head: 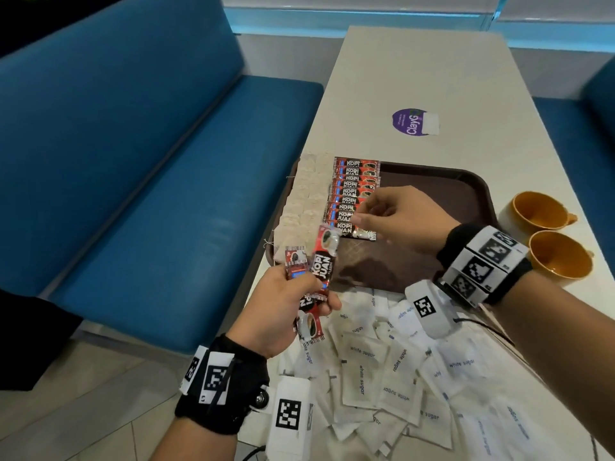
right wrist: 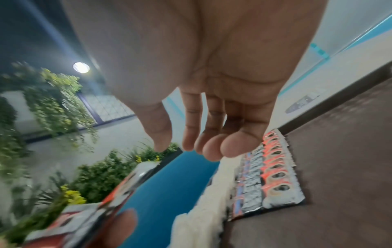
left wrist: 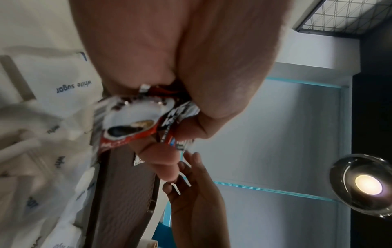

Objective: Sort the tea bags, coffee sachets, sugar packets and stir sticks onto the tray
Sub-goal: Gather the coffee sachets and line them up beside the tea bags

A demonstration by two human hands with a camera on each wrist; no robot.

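The sugar packets [head: 392, 371] are heaped nearest. Light, slippery coffee sachets [head: 319, 267] are gripped in the left hand [head: 283, 307] (best pinched by an edge); the right hand [head: 399, 217] is held loose and empty over the tray [head: 449, 181].

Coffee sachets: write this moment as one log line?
left hand: holds coffee sachets | right hand: empty, over tray | sugar packets: unsorted

Light: even, cool indoor brightness is seen across the table [head: 416, 78].
Source: a round ceiling lamp [left wrist: 368, 184] glows, ringed with glare.
Shadows: soft dark patches are cast on the tray [head: 432, 191] beneath the right hand [head: 399, 217].
Blur: both wrist views are smeared; the sugar packets [left wrist: 63, 87] are softened.
Distortion: straight edges are bowed near the borders.
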